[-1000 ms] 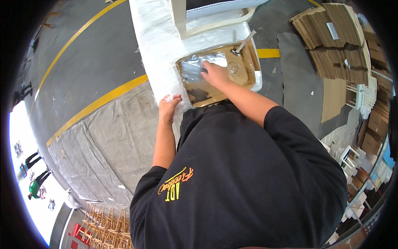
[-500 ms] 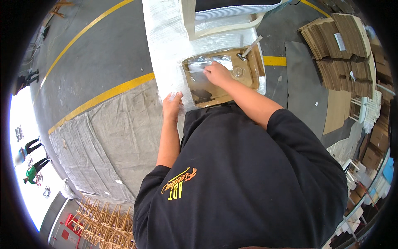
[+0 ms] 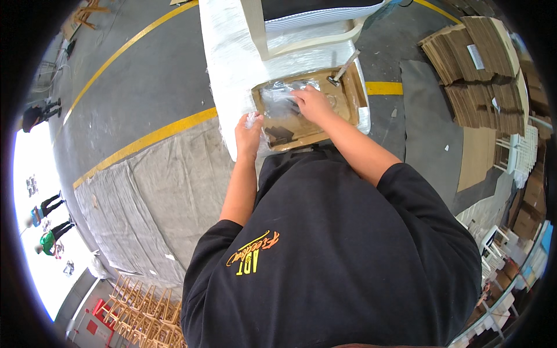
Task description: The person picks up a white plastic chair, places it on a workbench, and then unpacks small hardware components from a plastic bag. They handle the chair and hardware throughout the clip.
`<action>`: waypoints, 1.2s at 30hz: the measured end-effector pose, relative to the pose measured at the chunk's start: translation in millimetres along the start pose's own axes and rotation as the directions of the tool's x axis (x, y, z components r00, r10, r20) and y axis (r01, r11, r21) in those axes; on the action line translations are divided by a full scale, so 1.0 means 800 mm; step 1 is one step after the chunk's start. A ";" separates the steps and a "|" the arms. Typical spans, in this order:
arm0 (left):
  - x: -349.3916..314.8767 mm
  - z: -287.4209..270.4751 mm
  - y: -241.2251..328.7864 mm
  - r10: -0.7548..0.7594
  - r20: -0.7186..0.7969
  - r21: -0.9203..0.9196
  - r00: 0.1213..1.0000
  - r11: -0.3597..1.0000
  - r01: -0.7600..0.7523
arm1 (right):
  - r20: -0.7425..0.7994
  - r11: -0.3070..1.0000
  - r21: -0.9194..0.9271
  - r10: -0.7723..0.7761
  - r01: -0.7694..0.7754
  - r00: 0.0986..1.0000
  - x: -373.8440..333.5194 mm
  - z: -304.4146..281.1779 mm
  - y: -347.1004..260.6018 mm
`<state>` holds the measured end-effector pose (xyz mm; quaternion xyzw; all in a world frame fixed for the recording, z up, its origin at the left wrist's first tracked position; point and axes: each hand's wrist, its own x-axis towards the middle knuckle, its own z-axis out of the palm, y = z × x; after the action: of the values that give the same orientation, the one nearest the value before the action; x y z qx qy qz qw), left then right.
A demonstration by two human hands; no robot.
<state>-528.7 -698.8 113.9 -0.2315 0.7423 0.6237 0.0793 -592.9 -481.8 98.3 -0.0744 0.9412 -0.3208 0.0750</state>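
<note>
Left hand (image 3: 248, 132) has closed on clear plastic film (image 3: 278, 95); right hand (image 3: 311, 103) slid left.

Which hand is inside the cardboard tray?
The right hand. It reaches into the cardboard tray onto clear plastic bags, while the left hand stays outside, at the tray's left edge.

— Under the right hand (image 3: 311, 103)?
— Hidden: palm covers part of the clear plastic bag (image 3: 283, 94) in the cardboard tray (image 3: 354, 98); contents too crinkled and shiny to make out.
— The left hand (image 3: 248, 132)?
— Fingertips pinched on something small and pale; too tiny to tell what.
— Near edge of the tray?
— Lost behind the black shirt (image 3: 342, 255).
— That tool (image 3: 342, 69) at the tray's corner?
— Small, head unclear; possibly a hammer.
— The wrapped white furniture (image 3: 232, 64)?
— Cut off by the upper edge.
</note>
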 end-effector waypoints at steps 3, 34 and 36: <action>-0.001 0.010 0.015 0.058 0.029 0.070 0.998 0.996 -0.060 | 0.051 0.998 0.041 -0.049 0.047 0.998 -0.027 -0.024 -0.008; 0.010 0.223 -0.037 -0.405 0.700 -0.146 0.589 0.726 0.672 | 0.624 -0.063 0.715 0.505 -0.696 0.596 -0.199 -0.087 0.124; 0.006 0.217 -0.029 -0.367 0.683 -0.159 0.632 0.769 0.619 | 0.603 -0.039 0.724 0.520 -0.689 0.605 -0.203 -0.092 0.129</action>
<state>-552.2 -535.9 54.8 -0.2241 0.4437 0.7471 0.4413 -457.7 -327.0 107.3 0.3807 0.4925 -0.7211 0.3042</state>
